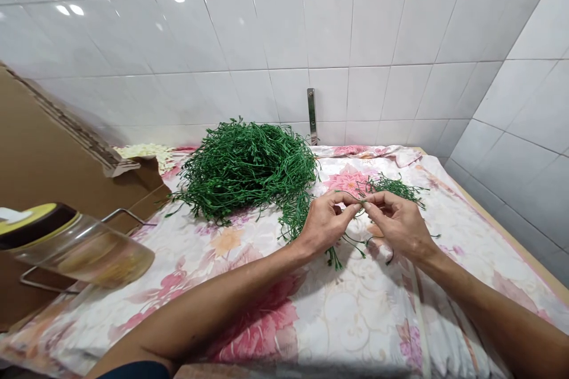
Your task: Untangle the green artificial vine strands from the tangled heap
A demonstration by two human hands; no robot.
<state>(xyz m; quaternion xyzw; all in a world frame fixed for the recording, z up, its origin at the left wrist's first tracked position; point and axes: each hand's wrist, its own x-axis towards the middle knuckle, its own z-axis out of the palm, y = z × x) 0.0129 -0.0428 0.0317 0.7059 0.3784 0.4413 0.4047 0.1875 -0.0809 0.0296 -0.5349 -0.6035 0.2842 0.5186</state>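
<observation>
My left hand (331, 217) and my right hand (397, 222) meet above the table, thumbs and forefingers pinched together on thin green stems (354, 243) with small tips. Some stems hang below the fingers, and the exact point of grip is partly hidden by the fingertips. To the left of my left hand lies a big tangled heap of green stems (249, 166), with a smaller clump spilling from it towards my wrist. Just behind my right hand rests another small bunch of green stems (395, 188). I cannot tell whether the stems are real or plastic.
A floral cloth (351, 314) covers the table. At left, a clear jar (102, 254) with a yellow and dark lid stands by a cardboard box (57, 148). Pale yellow pieces (153, 156) lie behind the box. A metal strip (312, 115) leans against the tiled wall (329, 23).
</observation>
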